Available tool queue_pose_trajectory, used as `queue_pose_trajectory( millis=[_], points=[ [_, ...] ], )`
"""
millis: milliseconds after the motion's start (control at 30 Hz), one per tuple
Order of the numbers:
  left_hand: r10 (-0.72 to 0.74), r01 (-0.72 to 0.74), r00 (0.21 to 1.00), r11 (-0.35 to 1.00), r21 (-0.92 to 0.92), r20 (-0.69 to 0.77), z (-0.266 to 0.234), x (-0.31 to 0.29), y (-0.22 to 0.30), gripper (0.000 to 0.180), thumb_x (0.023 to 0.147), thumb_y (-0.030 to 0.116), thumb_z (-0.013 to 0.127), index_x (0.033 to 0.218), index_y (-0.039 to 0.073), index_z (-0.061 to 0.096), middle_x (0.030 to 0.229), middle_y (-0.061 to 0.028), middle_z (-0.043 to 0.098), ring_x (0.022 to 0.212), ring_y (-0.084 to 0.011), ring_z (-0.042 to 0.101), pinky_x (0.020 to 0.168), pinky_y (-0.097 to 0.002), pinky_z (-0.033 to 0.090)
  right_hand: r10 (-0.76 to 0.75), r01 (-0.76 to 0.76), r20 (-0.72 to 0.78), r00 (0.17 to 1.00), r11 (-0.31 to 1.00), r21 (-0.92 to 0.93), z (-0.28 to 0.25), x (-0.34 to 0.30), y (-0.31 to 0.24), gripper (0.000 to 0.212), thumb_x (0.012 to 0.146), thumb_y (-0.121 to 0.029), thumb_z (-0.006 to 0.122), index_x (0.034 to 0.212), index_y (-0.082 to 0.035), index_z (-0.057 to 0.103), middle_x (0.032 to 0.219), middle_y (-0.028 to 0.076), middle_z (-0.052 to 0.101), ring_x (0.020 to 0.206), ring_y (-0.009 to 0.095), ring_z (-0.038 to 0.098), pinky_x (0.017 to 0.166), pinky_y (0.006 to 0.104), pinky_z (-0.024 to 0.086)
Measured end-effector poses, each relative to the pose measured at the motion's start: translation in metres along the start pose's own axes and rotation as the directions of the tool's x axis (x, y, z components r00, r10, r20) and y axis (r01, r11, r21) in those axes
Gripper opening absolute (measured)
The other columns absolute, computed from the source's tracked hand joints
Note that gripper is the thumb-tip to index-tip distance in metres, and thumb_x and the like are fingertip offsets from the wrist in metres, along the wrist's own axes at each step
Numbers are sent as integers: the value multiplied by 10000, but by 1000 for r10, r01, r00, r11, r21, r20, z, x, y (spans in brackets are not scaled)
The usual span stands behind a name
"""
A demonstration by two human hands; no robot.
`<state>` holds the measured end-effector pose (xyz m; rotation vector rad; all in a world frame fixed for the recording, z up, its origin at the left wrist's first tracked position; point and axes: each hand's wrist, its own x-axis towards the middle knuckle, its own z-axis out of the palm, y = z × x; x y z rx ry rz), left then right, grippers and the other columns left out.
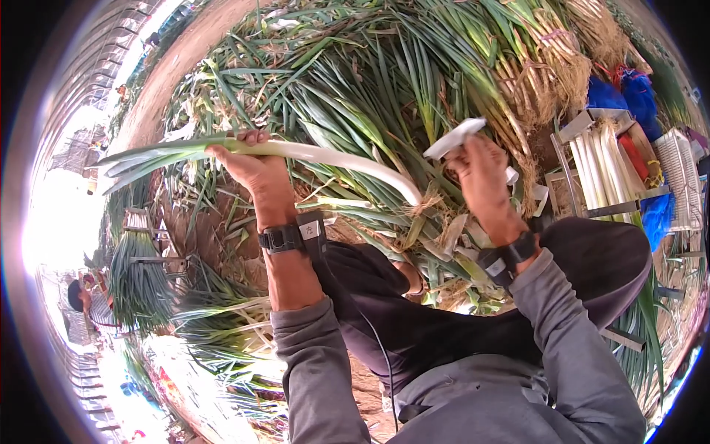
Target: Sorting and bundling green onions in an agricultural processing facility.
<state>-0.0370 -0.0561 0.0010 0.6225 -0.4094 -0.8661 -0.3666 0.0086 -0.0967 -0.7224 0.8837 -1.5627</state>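
My left hand [255, 163] is closed round a long leek [333, 157], held nearly level across the view. Its green leaves point left, and its white shank bends down to the right, ending in a tuft of roots [429, 202]. To the right of the root end, my right hand [479, 181] is closed on a flat, whitish piece [455, 138] that sticks out past the fingers. What exactly that piece is cannot be made out. A small white bit [512, 176] shows beside the same hand. My two hands are apart.
A broad heap of leeks [384, 81] lies ahead, with rooted bundles [547, 66] at the far right. Trimmed white leeks [603, 166] rest in a metal-framed rack at right, near blue plastic [640, 100] and a white basket [680, 177]. Another leek bundle [137, 274] stands left.
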Motion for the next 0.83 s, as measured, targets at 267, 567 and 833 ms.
queue_pose_trajectory(
  millis=[267,567,833],
  points=[
    [14,-10,999,997,-76,44,-8,-2,8,599,1004,650,355,831,87,459,706,-13,441,619,-136,426,608,-282,387,212,80,228,950,542,-837,-7,-11,-22,362,964,-224,628,1178,68,627,1037,235,680,736,231,693,617,329,568],
    [42,-42,999,998,-48,-8,-4,-1,-9,544,1014,613,377,960,76,445,781,-46,467,697,-166,455,682,-320,422,-180,530,499,848,252,-810,28,-41,8,128,888,-223,713,936,-109,680,863,39,655,690,246,666,556,347,513],
    [285,-233,942,936,263,-179,6,-1,-17,711,967,582,535,1496,176,290,1143,-143,507,981,-266,566,995,-429,472,-116,705,707,697,-69,-706,46,-27,35,182,824,-141,715,945,-99,586,833,76,538,628,255,631,530,363,521]
  ],
)
